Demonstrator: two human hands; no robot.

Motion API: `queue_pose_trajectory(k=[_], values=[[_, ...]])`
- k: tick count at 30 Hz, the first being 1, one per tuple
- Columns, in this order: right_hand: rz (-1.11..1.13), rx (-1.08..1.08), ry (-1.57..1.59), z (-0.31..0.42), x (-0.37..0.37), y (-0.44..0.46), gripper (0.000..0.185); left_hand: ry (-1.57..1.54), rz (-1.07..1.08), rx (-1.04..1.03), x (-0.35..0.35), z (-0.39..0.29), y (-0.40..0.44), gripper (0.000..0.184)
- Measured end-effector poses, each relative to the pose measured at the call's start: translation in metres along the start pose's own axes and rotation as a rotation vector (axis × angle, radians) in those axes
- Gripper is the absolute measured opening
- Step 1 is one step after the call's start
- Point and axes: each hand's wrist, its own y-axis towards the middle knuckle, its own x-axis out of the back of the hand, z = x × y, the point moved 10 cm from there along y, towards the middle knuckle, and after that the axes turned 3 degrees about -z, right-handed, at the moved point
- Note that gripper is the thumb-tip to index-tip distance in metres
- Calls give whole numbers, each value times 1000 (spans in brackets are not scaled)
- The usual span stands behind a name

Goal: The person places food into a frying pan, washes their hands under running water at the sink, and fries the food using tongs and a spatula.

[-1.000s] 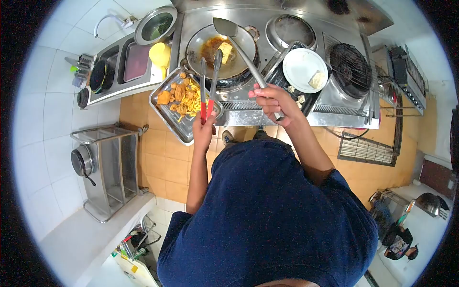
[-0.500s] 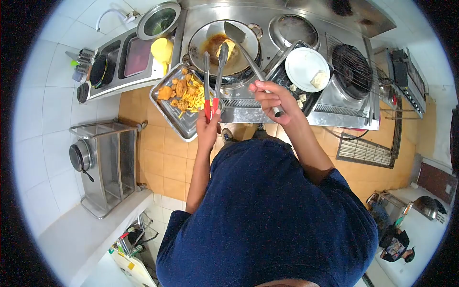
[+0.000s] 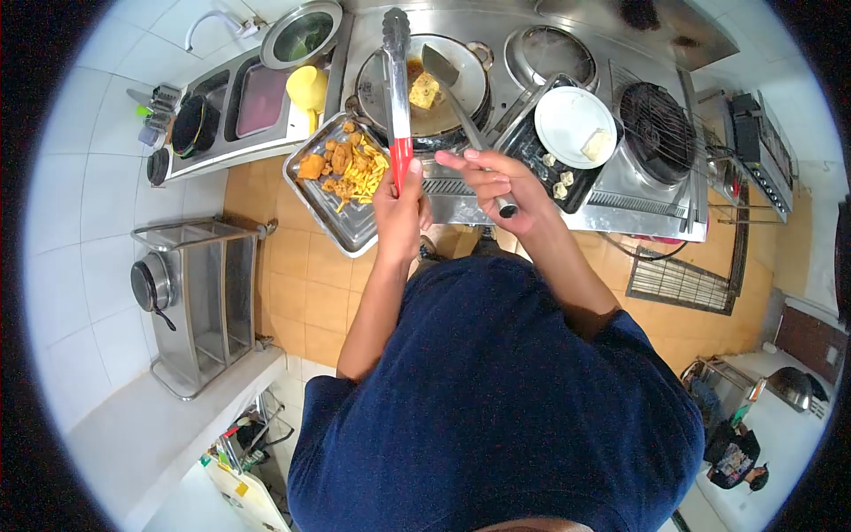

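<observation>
My left hand [image 3: 399, 211] is closed round the red handle of the metal tongs [image 3: 398, 97], whose tips point up above the near-left side of the wok [image 3: 486, 89]. The handle of a spatula [image 3: 464, 118] lies in my right hand [image 3: 505, 188], with some fingers loosely extended. Inside the wok, the spatula's blade rests beside a yellow piece of food [image 3: 424, 90] in brown oil. A metal tray [image 3: 353, 232] with fried pieces and yellow strips is left of my left hand. Right of the wok, a white plate [image 3: 567, 120] holds a pale piece.
A yellow scoop [image 3: 307, 89] stands beside the sink unit at the left. Behind the plate is a round lidded pan [image 3: 551, 58], and a grill burner [image 3: 656, 124] is at the right. Far off at the lower right, a person [image 3: 736, 459] is visible.
The tongs have risen away from the yellow food, which stays in the wok, and their arms have come closer together. My left hand has moved up and right; the spatula blade has shifted slightly.
</observation>
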Motion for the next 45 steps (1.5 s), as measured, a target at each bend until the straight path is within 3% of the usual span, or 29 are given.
queue_pose_trajectory(k=[6, 17, 21, 24, 35, 41, 45], values=[[53, -6, 26, -6, -3, 0, 28, -64, 50, 48, -11, 0, -1, 23], [-115, 73, -155, -6, 5, -5, 9, 40, 93, 69, -12, 3, -12, 30], [-65, 51, -158, -11, 9, -1, 8, 45, 101, 69, -8, 4, -12, 30], [-161, 53, -115, -12, 11, -2, 10, 62, 86, 49, -4, 4, -12, 29], [-144, -33, -126, -18, 12, -5, 38, -2, 82, 95, 5, 11, -17, 30], [-177, 27, -90, -12, 12, -8, 27, -87, 70, 199, 12, 16, -17, 36], [-71, 27, -124, -12, 14, -7, 17, -59, 23, 190, 11, 5, -18, 33]])
